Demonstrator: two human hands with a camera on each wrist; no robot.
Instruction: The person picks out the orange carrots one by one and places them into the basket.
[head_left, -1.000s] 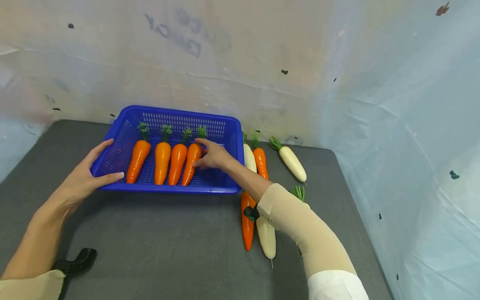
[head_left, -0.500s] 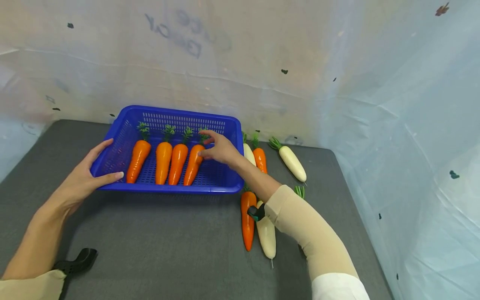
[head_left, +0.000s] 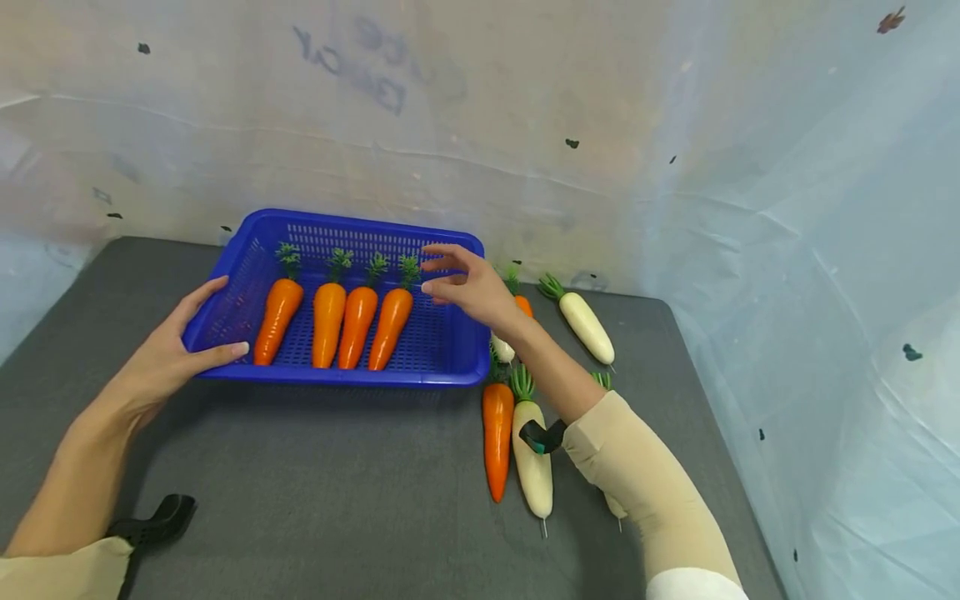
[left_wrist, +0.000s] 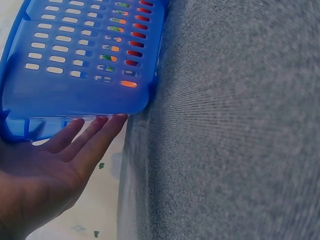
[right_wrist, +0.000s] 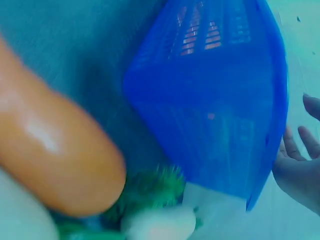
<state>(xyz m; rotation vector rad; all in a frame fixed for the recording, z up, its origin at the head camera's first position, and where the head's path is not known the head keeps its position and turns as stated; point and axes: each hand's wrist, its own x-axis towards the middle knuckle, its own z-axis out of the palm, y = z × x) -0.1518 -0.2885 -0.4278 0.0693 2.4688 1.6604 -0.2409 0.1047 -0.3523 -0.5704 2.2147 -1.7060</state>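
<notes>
The left hand [head_left: 161,358] grips the left end of a blue basket [head_left: 360,377], thumb over the near rim and fingers against the outer side. The right hand [head_left: 472,287] is held above the basket's far right end, across from that grip, its fingers loosely bent and holding nothing.

Inside the basket, to the right of the left hand's grip, four orange carrots [head_left: 358,327] lie side by side with their green tops pointing away from the person. The leftmost is nearest the grip and set a little apart; the other three lie close together, short of the right hand's fingertips.

Beyond the basket's right end, on the grey table [head_left: 337,483] below the right forearm, an orange carrot [head_left: 497,442] lies just beside a white radish [head_left: 534,467]. Another white radish [head_left: 587,327] lies to the right of the right hand. The right forearm and its beige sleeve [head_left: 645,467] stand in the way, partly covering more vegetables underneath. The basket's right wall stands between the carrots inside and the vegetables outside. A pale plastic sheet [head_left: 525,100] hangs behind both hands.
</notes>
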